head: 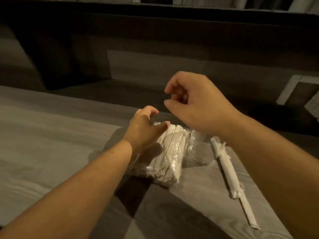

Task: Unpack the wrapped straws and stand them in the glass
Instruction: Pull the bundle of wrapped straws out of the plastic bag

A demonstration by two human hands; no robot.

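Straw pack (168, 152) lies on the grey table (43, 144). Left hand (145, 130) pinches the pack's far end, its near edge half hidden by the wrist. Right hand (195, 104) hovers above the pack, fingers curled, holding nothing. One wrapped straw (229, 173) lies right of the pack. No glass seen.

A clear bag of white wrapped straws (168, 152) lies flat. One loose straw (231, 175), half unwrapped, lies beside it.
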